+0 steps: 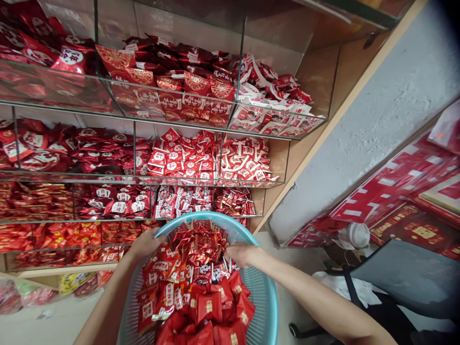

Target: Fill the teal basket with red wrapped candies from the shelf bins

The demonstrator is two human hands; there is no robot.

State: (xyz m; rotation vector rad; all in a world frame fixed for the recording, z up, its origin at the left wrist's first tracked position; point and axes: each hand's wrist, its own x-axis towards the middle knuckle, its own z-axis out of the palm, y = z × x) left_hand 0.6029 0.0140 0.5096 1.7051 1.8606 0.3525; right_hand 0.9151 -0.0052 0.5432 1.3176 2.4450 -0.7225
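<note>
A light blue plastic basket (270,297) stands in front of me, filled with red wrapped packets. My left hand (146,243) is closed around its rim at the upper left. Inside the basket, on the right, my right hand (241,255) has its fingers curled among small wrapped candies (201,247); what lies between the fingertips is hidden. Glossy red pillow-shaped packets (209,307) with gold print fill the near part. Red and white printed packets (168,294) lie on the left side.
Behind the basket rises a wooden shelf unit (305,158) with glass-fronted compartments holding many red packets (172,158). A grey wall (381,100) runs along the right. A dark chair (406,273) and red boxes (420,230) are at lower right. Bagged goods (77,281) lie below the shelves.
</note>
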